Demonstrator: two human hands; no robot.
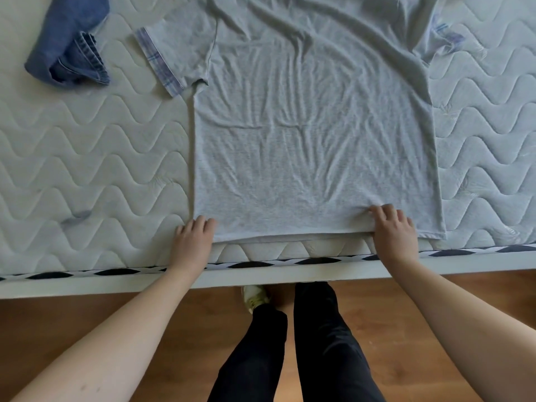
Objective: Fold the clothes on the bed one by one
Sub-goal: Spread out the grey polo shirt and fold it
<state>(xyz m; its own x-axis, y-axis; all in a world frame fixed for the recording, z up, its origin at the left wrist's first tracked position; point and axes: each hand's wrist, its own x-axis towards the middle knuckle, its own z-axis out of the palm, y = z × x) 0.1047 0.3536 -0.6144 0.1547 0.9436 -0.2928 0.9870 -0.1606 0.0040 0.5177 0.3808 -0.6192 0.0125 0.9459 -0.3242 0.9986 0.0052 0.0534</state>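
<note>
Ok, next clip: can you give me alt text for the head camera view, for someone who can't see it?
A grey T-shirt lies spread flat on a quilted white mattress, and a person's left hand and right hand grip its bottom hem near the bed's edge. A crumpled blue denim garment lies at the far left; dark trousers and a wooden floor show below.

A home bedroom. A bare quilted mattress [87,158] with wavy stitching fills the view from 9 to 3 o'clock, edged by black-and-white piping on a white bed frame [290,275]. Clothes lie on it: a grey T-shirt [313,140] at 12 o'clock, denim jeans [66,44] at 10 o'clock. Wooden floor [87,320] lies at 6 o'clock.
</note>
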